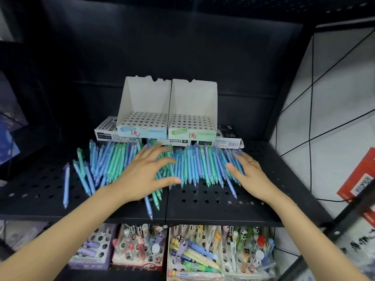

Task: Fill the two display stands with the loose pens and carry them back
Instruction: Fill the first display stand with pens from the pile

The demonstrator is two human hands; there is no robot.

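Both display stands (168,116) at frame centre sit empty, nothing loaded yet. Loose pens (194,165) lie spread just below them. My left hand (146,175) and right hand (246,173) rest on the pile, fingers spread, gripping none.

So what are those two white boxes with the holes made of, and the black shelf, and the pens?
The two display stands look like thin matte white cardboard: their top edges are torn ragged and the sides fold. The shelf seems to be painted metal, dark and flat with punched round holes. The loose pens look like smooth plastic in blue and green, slightly see-through, though that is hard to tell.
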